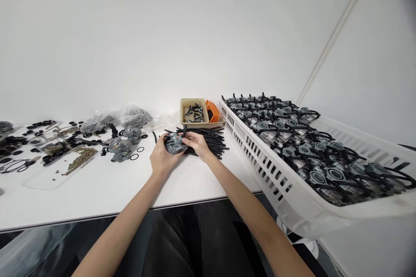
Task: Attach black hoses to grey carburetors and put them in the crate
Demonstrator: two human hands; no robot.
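A grey metal carburetor (174,143) is held between both hands just above the white table (130,186). My left hand (161,156) wraps round its left side and underside. On its right, my right hand (197,143) pinches at the carburetor near a short black hose (185,130) that stands up from it. The fingertips partly hide what they grip there. Behind and right of the hands lies a fanned pile of black rubber hoses (211,140). Further left rest more carburetors (118,149) beside two black O-rings (134,156).
A white slatted crate (260,156) full of carburetors stands on the right. At the back are a beige bin (194,100) with small parts and an orange basket (212,110). Brass fittings (81,158) lie on a clear tray at left, near plastic bags (133,117).
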